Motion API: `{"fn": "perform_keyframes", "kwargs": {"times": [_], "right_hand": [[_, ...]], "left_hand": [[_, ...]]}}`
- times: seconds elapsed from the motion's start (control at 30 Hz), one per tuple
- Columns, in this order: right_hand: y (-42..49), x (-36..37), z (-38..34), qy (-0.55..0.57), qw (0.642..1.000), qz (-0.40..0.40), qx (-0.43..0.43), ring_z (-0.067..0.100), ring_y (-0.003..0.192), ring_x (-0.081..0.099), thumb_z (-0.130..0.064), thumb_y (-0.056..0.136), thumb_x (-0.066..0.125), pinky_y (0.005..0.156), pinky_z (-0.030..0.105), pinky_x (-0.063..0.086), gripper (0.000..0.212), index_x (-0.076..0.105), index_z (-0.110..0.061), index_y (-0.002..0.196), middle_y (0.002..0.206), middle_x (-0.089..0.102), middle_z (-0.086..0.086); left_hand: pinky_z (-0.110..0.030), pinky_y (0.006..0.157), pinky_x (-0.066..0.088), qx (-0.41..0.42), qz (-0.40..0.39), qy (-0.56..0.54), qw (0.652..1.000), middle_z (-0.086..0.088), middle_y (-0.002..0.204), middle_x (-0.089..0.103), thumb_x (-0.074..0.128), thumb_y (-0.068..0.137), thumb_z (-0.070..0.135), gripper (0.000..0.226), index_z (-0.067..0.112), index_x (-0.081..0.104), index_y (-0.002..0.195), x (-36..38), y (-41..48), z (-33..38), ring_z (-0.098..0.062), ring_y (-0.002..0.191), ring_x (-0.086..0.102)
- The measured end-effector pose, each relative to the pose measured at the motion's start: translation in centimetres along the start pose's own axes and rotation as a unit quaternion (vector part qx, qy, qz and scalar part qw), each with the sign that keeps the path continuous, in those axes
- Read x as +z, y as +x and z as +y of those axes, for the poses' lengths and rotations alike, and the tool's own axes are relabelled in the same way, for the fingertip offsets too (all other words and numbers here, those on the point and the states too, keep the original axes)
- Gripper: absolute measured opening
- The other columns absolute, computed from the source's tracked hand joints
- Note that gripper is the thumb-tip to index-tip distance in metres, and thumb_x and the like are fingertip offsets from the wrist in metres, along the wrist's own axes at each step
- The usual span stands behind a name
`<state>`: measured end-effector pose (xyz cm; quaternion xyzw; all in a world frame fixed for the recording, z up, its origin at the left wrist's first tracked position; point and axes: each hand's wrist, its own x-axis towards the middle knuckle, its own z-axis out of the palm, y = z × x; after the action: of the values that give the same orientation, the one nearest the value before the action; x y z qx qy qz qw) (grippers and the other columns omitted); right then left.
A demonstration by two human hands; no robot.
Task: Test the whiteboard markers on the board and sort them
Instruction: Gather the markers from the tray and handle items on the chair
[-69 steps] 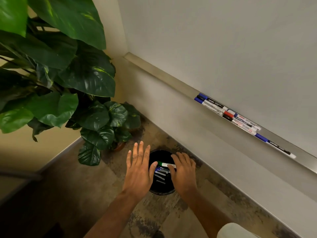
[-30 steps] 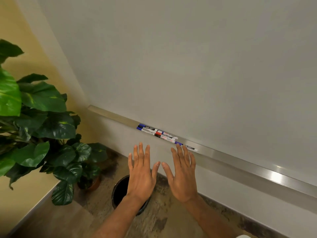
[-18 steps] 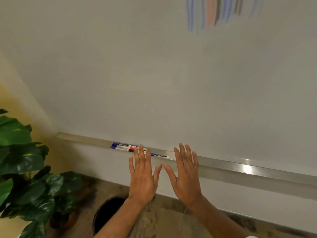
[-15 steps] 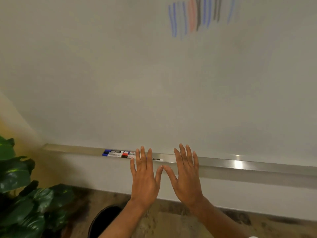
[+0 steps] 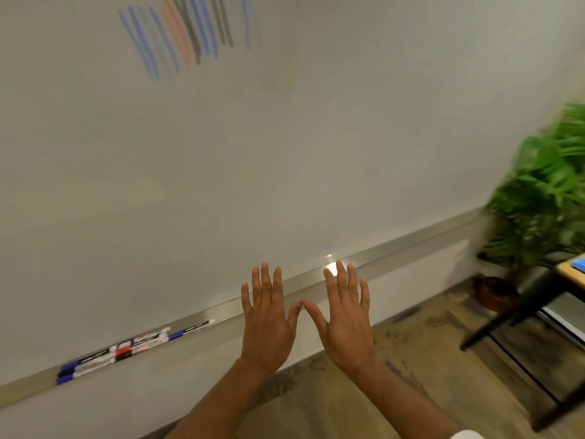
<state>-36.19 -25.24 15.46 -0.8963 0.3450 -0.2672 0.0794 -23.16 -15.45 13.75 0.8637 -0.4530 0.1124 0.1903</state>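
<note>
Head view: two hands are seen, raised side by side in front of the whiteboard. The grip of the left hand is apart, the fingers straight and spread, and nothing is held. The same is true of the right hand, and the two thumb tips nearly meet.

A cluster of slanted test strokes is seen at the far upper left of the board. Roughly a dozen are made out: mostly blue, one reddish, a few dark. An exact count is prevented by blur.

The markers are laid end to end and overlapping on the tray at the lower left, well apart from both hands. At least five are counted, with blue, red and black caps among them.

Testing is judged to be largely done, since many strokes are drawn and no marker is in hand. Whether the sorting is finished cannot be told, as only this one group is shown.

One potted plant and one worktop are seen at the right.
</note>
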Motion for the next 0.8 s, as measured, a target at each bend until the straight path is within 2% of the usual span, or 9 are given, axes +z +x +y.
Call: {"fn": "perform_keyframes", "kwargs": {"times": [0.13,0.3,0.4,0.57,0.8], "right_hand": [[-0.9,-1.9,4.0,-0.027,0.998,0.000,0.061,0.022,0.151,-0.008,-0.072,0.095,0.014,0.121,0.054,0.008,0.081,0.009,-0.021,0.157,0.165,-0.004,0.004],[-2.0,-4.6,10.1,-0.058,0.992,0.008,0.115,0.023,0.151,-0.010,-0.070,0.097,0.018,0.122,0.052,0.006,0.079,0.016,-0.019,0.156,0.165,-0.003,0.005],[-2.5,-6.5,14.3,-0.070,0.987,0.013,0.142,0.022,0.151,-0.012,-0.071,0.096,0.015,0.122,0.051,0.002,0.080,0.016,-0.019,0.156,0.165,-0.004,0.005],[-3.4,-9.9,21.6,-0.090,0.979,0.029,0.178,0.022,0.151,-0.012,-0.069,0.098,0.019,0.122,0.052,0.006,0.078,0.020,-0.017,0.155,0.165,0.001,0.007],[-5.5,-14.2,31.3,-0.130,0.959,0.056,0.246,0.023,0.151,-0.009,-0.066,0.099,0.025,0.121,0.052,0.008,0.075,0.024,-0.016,0.154,0.165,0.002,0.007]], "left_hand": [[-0.059,0.124,0.014,0.047,-0.019,-0.017,0.999,-0.011,0.171,0.005,0.015,0.102,0.069,0.081,0.015,0.019,0.162,1.9,1.1,4.1,-0.029,0.158,-0.001],[-0.059,0.124,0.015,0.111,-0.033,-0.045,0.992,-0.010,0.171,0.005,0.015,0.101,0.070,0.082,0.016,0.017,0.163,4.2,2.7,10.6,-0.030,0.158,0.000],[-0.056,0.126,0.009,0.147,-0.038,-0.053,0.987,-0.009,0.171,0.001,0.015,0.102,0.069,0.082,0.015,0.013,0.163,5.9,3.6,15.3,-0.028,0.158,-0.005],[-0.051,0.125,0.000,0.189,-0.055,-0.065,0.978,-0.009,0.171,-0.005,0.030,0.103,0.064,0.079,0.016,0.008,0.163,8.9,4.6,23.2,-0.026,0.158,-0.010],[-0.054,0.125,0.003,0.257,-0.094,-0.099,0.957,-0.010,0.171,-0.007,0.030,0.105,0.059,0.076,0.015,0.010,0.163,12.5,5.4,34.2,-0.025,0.157,-0.014]]}}
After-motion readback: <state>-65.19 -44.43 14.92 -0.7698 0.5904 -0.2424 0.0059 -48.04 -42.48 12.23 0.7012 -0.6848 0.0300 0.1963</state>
